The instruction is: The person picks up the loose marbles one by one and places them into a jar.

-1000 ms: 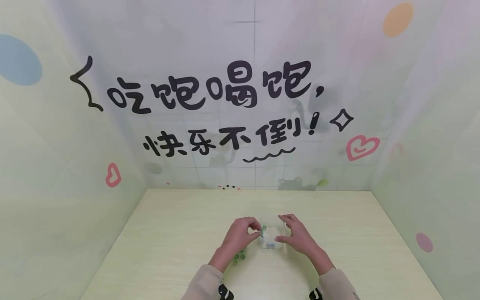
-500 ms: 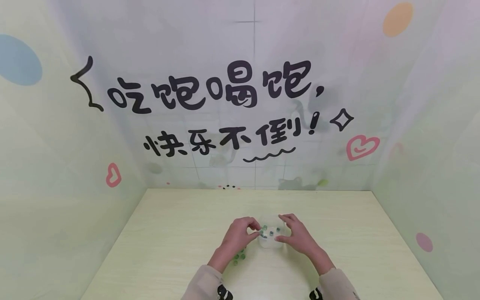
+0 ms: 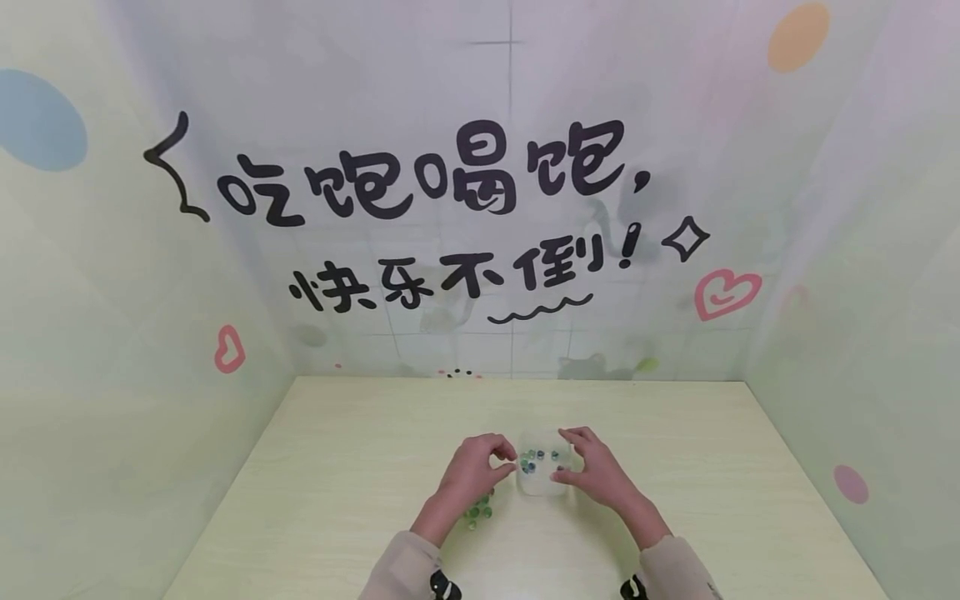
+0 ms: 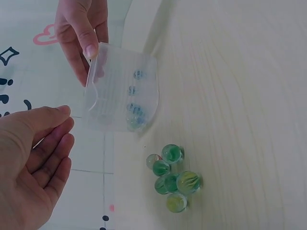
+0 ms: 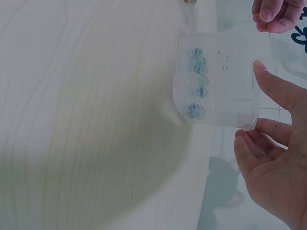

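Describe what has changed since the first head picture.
The left hand has eased slightly left, away from the clear container; its fingers now hold nothing. The inside marbles have shifted from the near side toward the far side. The right hand stays on the container; the loose marbles stay put.

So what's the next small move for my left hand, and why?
Probably lower your left hand to pinch one of the loose marbles. It appears to hold nothing, several marbles lie on the table near the tub, the tub has other marbles inside, and your right hand already grips it.
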Tool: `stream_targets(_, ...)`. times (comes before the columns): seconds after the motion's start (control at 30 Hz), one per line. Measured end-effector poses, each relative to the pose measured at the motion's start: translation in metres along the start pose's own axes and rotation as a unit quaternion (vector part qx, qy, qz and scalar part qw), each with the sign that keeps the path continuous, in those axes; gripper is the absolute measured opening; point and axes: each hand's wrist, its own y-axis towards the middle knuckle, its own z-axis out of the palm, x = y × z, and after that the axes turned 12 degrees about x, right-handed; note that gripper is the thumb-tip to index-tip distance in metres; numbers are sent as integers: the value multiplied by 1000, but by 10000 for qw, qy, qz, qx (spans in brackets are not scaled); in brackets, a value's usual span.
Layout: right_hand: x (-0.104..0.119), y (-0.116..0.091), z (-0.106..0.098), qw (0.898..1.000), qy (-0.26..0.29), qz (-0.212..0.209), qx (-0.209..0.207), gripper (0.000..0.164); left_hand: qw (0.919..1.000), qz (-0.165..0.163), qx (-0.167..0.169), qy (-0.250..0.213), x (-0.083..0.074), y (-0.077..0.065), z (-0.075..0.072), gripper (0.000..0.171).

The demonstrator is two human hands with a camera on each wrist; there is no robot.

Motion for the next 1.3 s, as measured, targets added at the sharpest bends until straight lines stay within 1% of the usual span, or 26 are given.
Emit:
stream_targets(0.2, 1, 0, -1, 10000, -15, -3, -9, 68, 9998, -97, 58, -181, 4, -4, -2, 8)
stream_targets(0.4, 1, 0, -1, 10000, -21, 29, 5, 70, 9998, -166, 48, -118, 12, -7, -2, 9)
stream_targets(0.53, 0, -1, -1, 10000, -88, -2, 27, 70, 9998, -160, 29, -104, 16, -10, -2, 8)
stream_targets(0.7, 0, -1, -1, 10000, -84, -18, 49, 71, 9998, -177, -8, 26, 22, -14, -2, 9)
stream_targets(1.0, 1, -1, -2, 9999, -124, -44, 38, 70, 9998, -167, -54, 38, 30, -21, -1, 9)
stream_targets(1.3, -1, 0, 0, 10000, -49, -12, 37, 70, 9994, -355, -43, 2, 38, -26, -1, 10)
